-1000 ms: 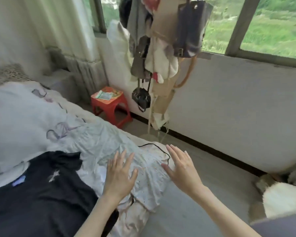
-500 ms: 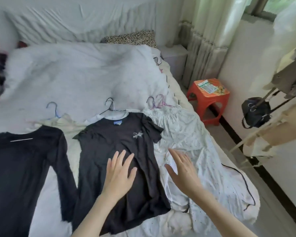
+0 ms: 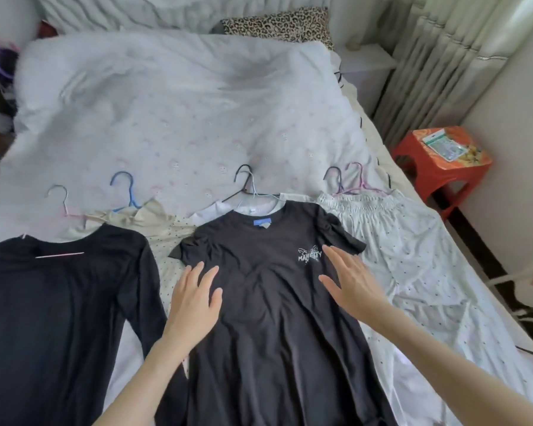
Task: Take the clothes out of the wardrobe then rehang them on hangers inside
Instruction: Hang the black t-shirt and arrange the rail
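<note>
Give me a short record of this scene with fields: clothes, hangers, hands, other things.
clothes: black T-shirt in the middle of the bed; black long-sleeved top on its left; white dotted garment on its right
hangers: blue hanger and pink hanger show hooks above the clothes
hands: left hand and right hand, fingers straight, over the T-shirt; contact unclear
other things: red stool beside the bed

Leopard-print pillow (image 3: 277,26), red stool (image 3: 440,167) — perhaps packets atop.
</note>
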The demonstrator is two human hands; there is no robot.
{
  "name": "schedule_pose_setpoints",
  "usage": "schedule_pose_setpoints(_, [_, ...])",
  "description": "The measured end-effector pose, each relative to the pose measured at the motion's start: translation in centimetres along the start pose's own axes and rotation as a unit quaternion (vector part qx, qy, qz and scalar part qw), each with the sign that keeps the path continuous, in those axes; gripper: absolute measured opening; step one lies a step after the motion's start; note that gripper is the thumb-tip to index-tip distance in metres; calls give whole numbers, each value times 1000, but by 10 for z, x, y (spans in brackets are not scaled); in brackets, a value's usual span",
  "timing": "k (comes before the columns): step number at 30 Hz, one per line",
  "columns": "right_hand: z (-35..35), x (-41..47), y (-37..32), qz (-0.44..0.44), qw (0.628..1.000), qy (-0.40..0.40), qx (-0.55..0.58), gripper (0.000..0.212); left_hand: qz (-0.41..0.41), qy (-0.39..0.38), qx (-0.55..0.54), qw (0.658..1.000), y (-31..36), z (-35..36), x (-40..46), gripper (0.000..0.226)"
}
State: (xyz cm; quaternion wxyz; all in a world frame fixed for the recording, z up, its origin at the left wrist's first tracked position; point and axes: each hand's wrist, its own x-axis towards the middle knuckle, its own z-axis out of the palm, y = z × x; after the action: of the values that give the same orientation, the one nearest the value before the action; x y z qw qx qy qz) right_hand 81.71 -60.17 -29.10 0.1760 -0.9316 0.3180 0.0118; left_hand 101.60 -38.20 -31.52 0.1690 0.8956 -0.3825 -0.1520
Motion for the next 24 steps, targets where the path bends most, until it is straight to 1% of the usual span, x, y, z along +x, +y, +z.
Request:
schedule_pose_setpoints(2, [4, 40, 9, 15, 1000, -4, -14, 59, 8, -11, 8, 1000, -7, 10, 36, 49])
schedule_pose_setpoints(4, [15, 76, 20, 23, 999, -27, -34, 58, -1, -28, 13, 1000, -14, 25, 66, 49])
schedule_pose_setpoints(8, [51, 137, 47, 11, 987, -127, -94, 57, -13, -66, 25, 997, -36, 57, 117, 49])
schedule_pose_setpoints(10, [65, 170, 60, 48, 986, -148, -64, 58, -28, -79, 32, 996, -52, 73, 141, 51])
schedule_pose_setpoints(13, [82, 218, 73, 94, 989, -108, -28, 58, -50, -90, 64, 993, -76, 93, 175, 57])
schedule_pose_setpoints(18, [103, 285, 83, 74, 993, -66, -60, 51, -21, -54, 107, 993, -99, 114, 236, 61])
schedule_pose_setpoints(21, [115, 309, 83, 64, 988, -77, -115, 44, 24, -47, 130, 990, -102, 120, 268, 52])
schedule_pose_setpoints(22, [118, 314, 83, 64, 985, -87, -132, 43, 26, -49, 138, 989, -99, 121, 276, 48])
schedule_pose_setpoints(24, [121, 318, 82, 65, 980, -108, -156, 42, -1, -60, 152, 987, -92, 121, 290, 40])
